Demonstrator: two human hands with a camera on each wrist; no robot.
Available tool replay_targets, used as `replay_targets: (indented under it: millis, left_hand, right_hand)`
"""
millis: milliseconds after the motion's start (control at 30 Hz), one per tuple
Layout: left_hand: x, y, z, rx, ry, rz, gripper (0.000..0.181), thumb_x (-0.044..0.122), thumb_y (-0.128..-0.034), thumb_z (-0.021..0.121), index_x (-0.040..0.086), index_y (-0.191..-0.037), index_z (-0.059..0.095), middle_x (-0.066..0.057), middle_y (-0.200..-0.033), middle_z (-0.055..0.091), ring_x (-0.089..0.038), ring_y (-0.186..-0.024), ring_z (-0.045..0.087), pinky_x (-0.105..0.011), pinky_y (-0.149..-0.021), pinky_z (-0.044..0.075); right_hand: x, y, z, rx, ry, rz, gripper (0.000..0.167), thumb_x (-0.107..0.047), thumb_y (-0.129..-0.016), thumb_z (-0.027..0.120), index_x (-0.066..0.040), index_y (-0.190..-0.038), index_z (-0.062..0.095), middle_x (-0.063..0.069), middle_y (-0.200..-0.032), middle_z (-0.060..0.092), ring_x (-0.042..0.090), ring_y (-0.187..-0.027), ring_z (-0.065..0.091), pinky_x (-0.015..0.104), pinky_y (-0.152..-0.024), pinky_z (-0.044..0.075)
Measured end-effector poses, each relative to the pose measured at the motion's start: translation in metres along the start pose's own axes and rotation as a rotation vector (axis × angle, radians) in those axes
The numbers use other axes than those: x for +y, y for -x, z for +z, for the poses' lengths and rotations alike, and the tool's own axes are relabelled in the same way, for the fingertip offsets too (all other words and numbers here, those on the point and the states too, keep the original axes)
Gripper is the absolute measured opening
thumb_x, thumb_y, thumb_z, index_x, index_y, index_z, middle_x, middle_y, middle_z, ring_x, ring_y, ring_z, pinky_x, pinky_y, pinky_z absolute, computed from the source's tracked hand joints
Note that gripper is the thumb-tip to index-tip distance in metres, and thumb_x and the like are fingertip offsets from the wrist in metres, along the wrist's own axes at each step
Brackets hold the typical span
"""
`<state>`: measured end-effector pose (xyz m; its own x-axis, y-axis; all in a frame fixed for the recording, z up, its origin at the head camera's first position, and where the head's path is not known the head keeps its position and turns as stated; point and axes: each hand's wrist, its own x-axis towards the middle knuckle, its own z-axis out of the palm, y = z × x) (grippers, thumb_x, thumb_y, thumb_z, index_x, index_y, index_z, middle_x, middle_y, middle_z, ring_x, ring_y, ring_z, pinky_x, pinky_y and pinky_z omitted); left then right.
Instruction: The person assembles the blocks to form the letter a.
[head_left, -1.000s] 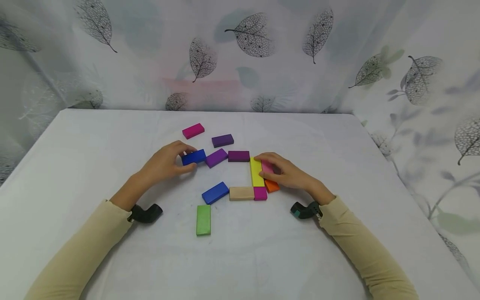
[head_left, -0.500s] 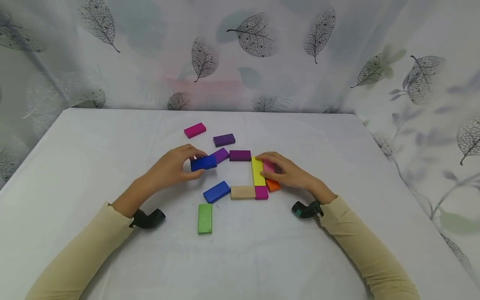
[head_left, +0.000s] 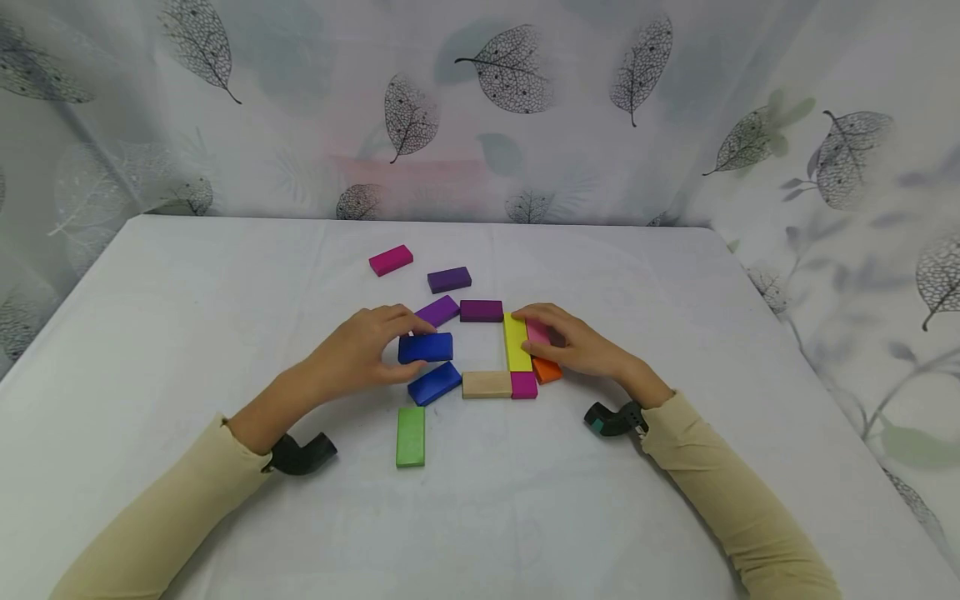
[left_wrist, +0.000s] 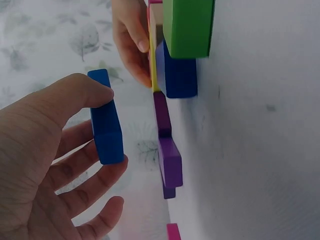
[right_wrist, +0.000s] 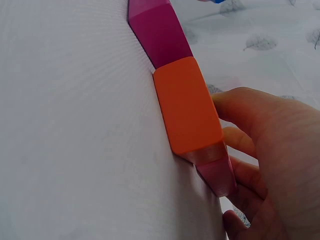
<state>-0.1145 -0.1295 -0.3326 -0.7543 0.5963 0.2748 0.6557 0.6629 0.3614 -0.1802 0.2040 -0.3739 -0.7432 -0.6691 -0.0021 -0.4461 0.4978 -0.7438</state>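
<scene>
Blue block [head_left: 425, 347]: rectangular, smooth, apparently painted wood; judged light, stiff, slightly slippery, best gripped across its long sides. It is held above the surface [head_left: 480, 500], near a second blue block [head_left: 435, 384], pinched by the left hand [head_left: 360, 350], fingers parted by its width. Right hand [head_left: 573, 343]: fingers bent over yellow block [head_left: 515, 345] and pink block [head_left: 536, 332]; whether either is gripped cannot be told.

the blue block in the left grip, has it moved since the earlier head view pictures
Yes. In the head view, the held blue block has moved rightward and down the picture, judged against the green block.
</scene>
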Motion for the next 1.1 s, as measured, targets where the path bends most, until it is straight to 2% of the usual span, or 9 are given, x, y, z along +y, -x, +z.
replay_targets:
  millis: [267,567,733,933,1100]
  left_hand:
    - [0.013,0.002,0.002,-0.044,-0.008,0.025,0.038,0.024,-0.0835,0.075,0.012,-0.119,0.067,-0.006,-0.114,0.066,-0.022,-0.109,0.061,-0.042,-0.087,0.051]
    - [0.024,0.006,0.009,-0.013,-0.007,0.171,0.037,0.027,-0.0815,0.078,0.013,-0.114,0.068,-0.001,-0.108,0.067,-0.017,-0.103,0.062,-0.036,-0.082,0.050]
    - [0.031,0.008,0.012,-0.055,0.006,0.207,0.039,0.028,-0.0824,0.077,0.014,-0.117,0.067,-0.001,-0.110,0.067,-0.017,-0.105,0.061,-0.037,-0.085,0.051]
    - [0.039,0.009,0.014,-0.111,0.028,0.214,0.037,0.029,-0.0842,0.076,0.014,-0.118,0.067,-0.001,-0.111,0.066,-0.018,-0.107,0.059,-0.040,-0.091,0.049]
    - [0.040,0.010,0.018,-0.134,0.054,0.236,0.037,0.028,-0.0851,0.075,0.014,-0.118,0.066,-0.002,-0.112,0.065,-0.018,-0.107,0.058,-0.040,-0.092,0.048]
  right_hand:
    - [-0.001,0.000,0.000,0.000,-0.006,0.001,0.051,-0.016,-0.095,0.063,-0.007,-0.142,0.047,0.016,-0.148,0.038,0.034,-0.138,0.032,0.055,-0.114,0.024]
    - [-0.001,0.000,-0.001,0.000,-0.007,0.002,0.051,-0.016,-0.095,0.063,-0.008,-0.143,0.046,0.016,-0.149,0.037,0.034,-0.139,0.031,0.056,-0.114,0.023]
    - [-0.001,0.000,0.000,0.001,0.000,-0.004,0.051,-0.015,-0.095,0.063,-0.007,-0.143,0.046,0.017,-0.149,0.038,0.034,-0.139,0.031,0.056,-0.114,0.022]
    - [0.000,0.000,0.000,0.002,0.009,0.000,0.051,-0.017,-0.095,0.063,-0.009,-0.143,0.046,0.016,-0.149,0.037,0.034,-0.140,0.031,0.057,-0.114,0.023]
    - [0.000,-0.001,0.000,0.003,0.008,-0.006,0.051,-0.016,-0.095,0.063,-0.008,-0.143,0.047,0.016,-0.149,0.038,0.034,-0.139,0.032,0.056,-0.114,0.023]
